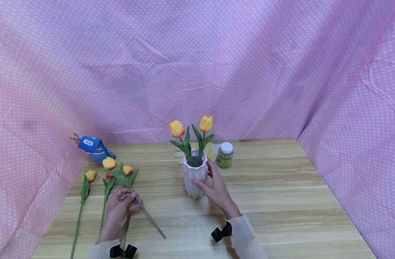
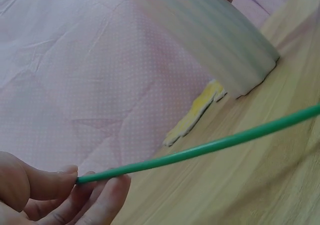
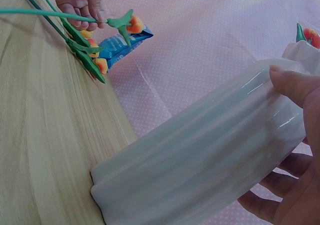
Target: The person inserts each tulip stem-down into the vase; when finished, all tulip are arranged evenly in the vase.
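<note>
The backdrop (image 1: 216, 54) across the upper frame was pink-lilac with small white dots. At centre, the vase (image 1: 191, 185) was plain white and its tulips (image 1: 206, 123) yellow touched with orange, green in the leaves. The lower-left tulips (image 1: 109, 163) were yellow-orange, one red, on green stems. The pouch (image 1: 101, 153) at left was blue with a white patch; the table (image 1: 281, 201), light tan with streaked grain; the sleeves (image 1: 244, 233), cream with black bands (image 1: 217, 235)

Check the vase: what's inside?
Two yellow tulips stand in the vase, their tops out in view; the opening shows a dark patch inside. The sides hide the lower stems and the bottom, so I can't tell whether anything else is down there.
</note>
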`<state>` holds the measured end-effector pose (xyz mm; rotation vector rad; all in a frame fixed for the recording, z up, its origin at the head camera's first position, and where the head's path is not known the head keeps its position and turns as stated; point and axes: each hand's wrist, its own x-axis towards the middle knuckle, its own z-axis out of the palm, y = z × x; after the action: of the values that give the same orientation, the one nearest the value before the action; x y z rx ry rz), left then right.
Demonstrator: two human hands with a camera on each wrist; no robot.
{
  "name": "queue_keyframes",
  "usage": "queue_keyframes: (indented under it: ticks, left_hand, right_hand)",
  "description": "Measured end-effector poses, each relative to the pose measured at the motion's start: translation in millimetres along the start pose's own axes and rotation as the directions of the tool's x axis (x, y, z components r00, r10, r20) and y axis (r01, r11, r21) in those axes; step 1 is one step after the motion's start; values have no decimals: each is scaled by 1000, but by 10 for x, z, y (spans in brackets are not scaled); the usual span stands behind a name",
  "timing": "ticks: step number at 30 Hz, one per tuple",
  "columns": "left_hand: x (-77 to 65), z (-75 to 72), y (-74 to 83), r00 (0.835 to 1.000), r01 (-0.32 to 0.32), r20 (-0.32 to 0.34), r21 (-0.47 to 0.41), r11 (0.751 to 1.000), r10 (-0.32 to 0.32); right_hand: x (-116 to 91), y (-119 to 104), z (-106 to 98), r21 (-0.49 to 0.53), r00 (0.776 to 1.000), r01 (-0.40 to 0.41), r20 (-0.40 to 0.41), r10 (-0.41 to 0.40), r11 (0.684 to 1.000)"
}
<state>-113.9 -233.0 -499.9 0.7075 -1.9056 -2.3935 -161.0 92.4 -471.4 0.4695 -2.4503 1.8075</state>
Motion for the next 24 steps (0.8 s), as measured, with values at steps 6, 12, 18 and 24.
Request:
queue_keyframes:
  ticks: [6,12,18,24]
  left_hand:
    - [-1,-16,-63,994,-71,68,-125,990,80]
    - [-12,-30,-92,984,-104,114,-247,963,135]
    - [-11,-47,-115,985,-102,97,-353,930,144]
    - [-7,-47,-136,974,-144,80,-495,857,210]
  right_hand:
    - [2,-6,-2,5,1000,-11,3,11,1000]
    - [5,-12,-2,8,1000,-28,2,28,1000]
    - [4,-2,-1,0,1000,-26,7,26,1000]
    - [3,3,0,-3,999,-32,5,32,999]
